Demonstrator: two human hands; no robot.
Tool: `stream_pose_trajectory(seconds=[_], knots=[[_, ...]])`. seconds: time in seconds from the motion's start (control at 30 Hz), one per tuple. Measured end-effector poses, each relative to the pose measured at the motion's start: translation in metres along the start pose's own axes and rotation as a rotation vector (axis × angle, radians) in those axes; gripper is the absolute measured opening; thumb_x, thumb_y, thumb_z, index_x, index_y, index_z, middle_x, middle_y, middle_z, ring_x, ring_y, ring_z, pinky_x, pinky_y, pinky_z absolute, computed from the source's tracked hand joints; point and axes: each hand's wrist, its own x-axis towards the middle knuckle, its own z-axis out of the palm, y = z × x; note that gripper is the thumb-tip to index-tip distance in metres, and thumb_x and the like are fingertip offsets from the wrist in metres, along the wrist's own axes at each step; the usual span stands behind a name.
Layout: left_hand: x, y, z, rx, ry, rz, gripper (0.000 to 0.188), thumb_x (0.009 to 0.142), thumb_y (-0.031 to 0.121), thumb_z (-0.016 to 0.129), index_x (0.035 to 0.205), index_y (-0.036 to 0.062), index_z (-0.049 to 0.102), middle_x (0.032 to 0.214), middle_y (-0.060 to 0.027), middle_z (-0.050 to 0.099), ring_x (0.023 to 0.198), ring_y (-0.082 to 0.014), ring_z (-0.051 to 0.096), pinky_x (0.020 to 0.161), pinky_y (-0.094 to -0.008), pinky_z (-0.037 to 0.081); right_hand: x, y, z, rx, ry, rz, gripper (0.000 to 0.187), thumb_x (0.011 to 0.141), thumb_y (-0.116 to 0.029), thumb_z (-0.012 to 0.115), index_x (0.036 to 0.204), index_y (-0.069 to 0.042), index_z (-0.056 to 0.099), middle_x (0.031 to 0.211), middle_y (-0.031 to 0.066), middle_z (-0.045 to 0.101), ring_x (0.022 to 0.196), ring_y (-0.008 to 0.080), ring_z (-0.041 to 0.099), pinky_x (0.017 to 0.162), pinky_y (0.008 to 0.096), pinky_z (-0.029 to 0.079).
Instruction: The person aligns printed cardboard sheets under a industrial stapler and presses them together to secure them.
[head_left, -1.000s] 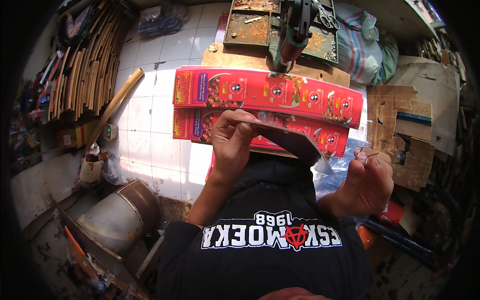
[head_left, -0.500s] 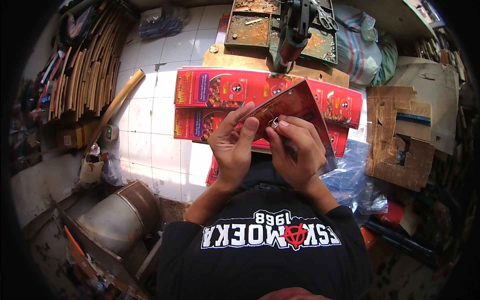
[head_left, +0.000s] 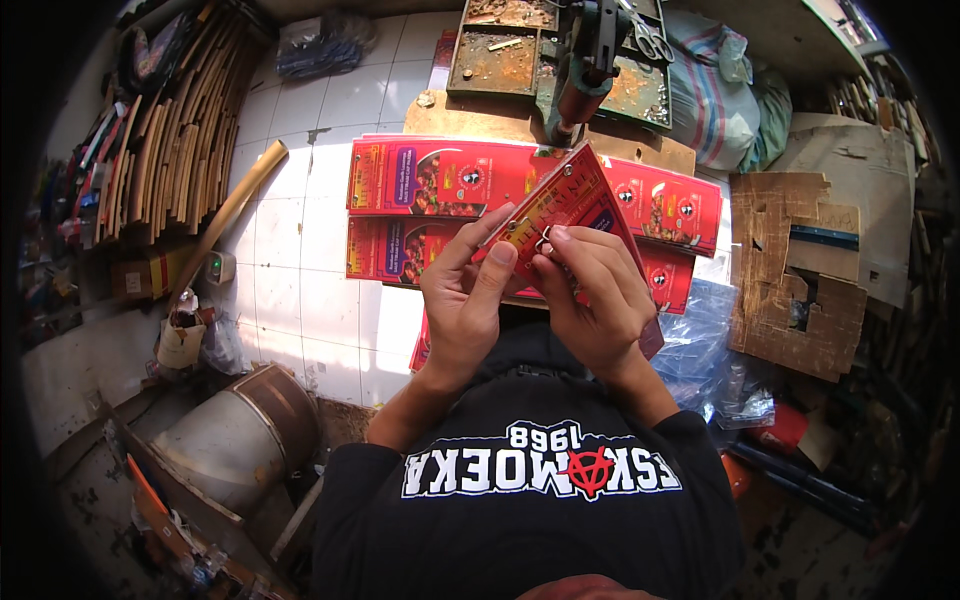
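Tilted up over the stacks is a glossy red printed board (head_left: 572, 207), with a small metal eyelet at its top corner. My left hand (head_left: 462, 292) grips its left edge, thumb on the near face and fingers behind. The fingertips of my right hand (head_left: 603, 293) pinch a small bent metal ring (head_left: 545, 238) against the printed face. How far the ring passes through the board cannot be made out. Beneath lie an upper stack of similar red boards (head_left: 400, 180) and a lower stack (head_left: 370, 250), partly hidden by my hands.
A hand press (head_left: 583, 95) stands just beyond the boards, between rusty compartment trays (head_left: 490, 65). Scissors (head_left: 652, 38) lie on the right tray. Clear plastic (head_left: 700, 330) and cut cardboard (head_left: 790, 270) are at right. A curved tube (head_left: 235, 210) and metal drum (head_left: 235, 440) sit left.
The red board has turned and tipped, so its printed face now shows brighter and more fully. Both hands keep their grips and have shifted only slightly.
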Motion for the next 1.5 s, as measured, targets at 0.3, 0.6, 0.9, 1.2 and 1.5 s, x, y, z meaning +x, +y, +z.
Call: stream_pose_trajectory(seconds=[0.3, 0.6, 0.9, 1.2, 1.5], knots=[[-0.001, -0.008, -0.004, 0.071, -0.003, 0.055, 0.040, 0.098, 0.011, 0.054, 0.134, -0.0055, 0.047, 0.110, -0.0161, 0.065, 0.090, -0.0154, 0.066, 0.078, -0.0322, 0.060, 0.001, 0.001, 0.000, -0.059, -0.049, -0.089, 0.037, 0.069, 0.009, 0.074, 0.105, 0.005, 0.066, 0.086, 0.0094, 0.064, 0.082, 0.0270, 0.065, 0.069, 0.0331, 0.055], [0.001, -0.003, -0.004, 0.019, -0.032, 0.018, 0.036, 0.098, 0.011, 0.054, 0.128, -0.0076, 0.050, 0.111, -0.0196, 0.064, 0.095, -0.0208, 0.066, 0.079, -0.0348, 0.059, -0.001, 0.002, 0.003, -0.111, -0.064, -0.174, 0.042, 0.063, 0.008, 0.071, 0.104, 0.004, 0.067, 0.084, 0.0068, 0.064, 0.078, 0.0240, 0.063, 0.069, 0.0319, 0.055], [-0.001, -0.009, -0.012, 0.003, -0.033, 0.064, 0.030, 0.097, 0.008, 0.053, 0.123, -0.0072, 0.052, 0.111, -0.0211, 0.064, 0.097, -0.0248, 0.067, 0.080, -0.0363, 0.060, -0.002, 0.003, 0.003, 0.003, -0.015, -0.078, 0.036, 0.068, 0.009, 0.071, 0.103, 0.001, 0.068, 0.082, 0.0081, 0.064, 0.078, 0.0246, 0.064, 0.067, 0.0317, 0.055], [0.001, -0.004, -0.015, -0.135, -0.053, 0.089, 0.028, 0.095, 0.007, 0.058, 0.119, -0.0063, 0.058, 0.108, -0.0161, 0.067, 0.102, -0.0189, 0.064, 0.092, -0.0310, 0.050, -0.013, 0.049, -0.051, 0.335, -0.167, 0.411, 0.032, 0.072, 0.008, 0.073, 0.102, -0.002, 0.067, 0.086, 0.0121, 0.069, 0.091, 0.0214, 0.068, 0.096, 0.0421, 0.043], [0.006, 0.002, -0.030, -0.103, -0.360, 0.144, 0.037, 0.092, 0.016, 0.064, 0.120, -0.0067, 0.057, 0.115, -0.0190, 0.060, 0.107, -0.0252, 0.062, 0.094, -0.0367, 0.048, -0.014, 0.056, -0.072, 0.605, -0.330, 0.519, 0.034, 0.065, 0.016, 0.072, 0.096, 0.002, 0.069, 0.080, 0.0091, 0.067, 0.072, 0.0131, 0.063, 0.063, 0.0243, 0.046]])
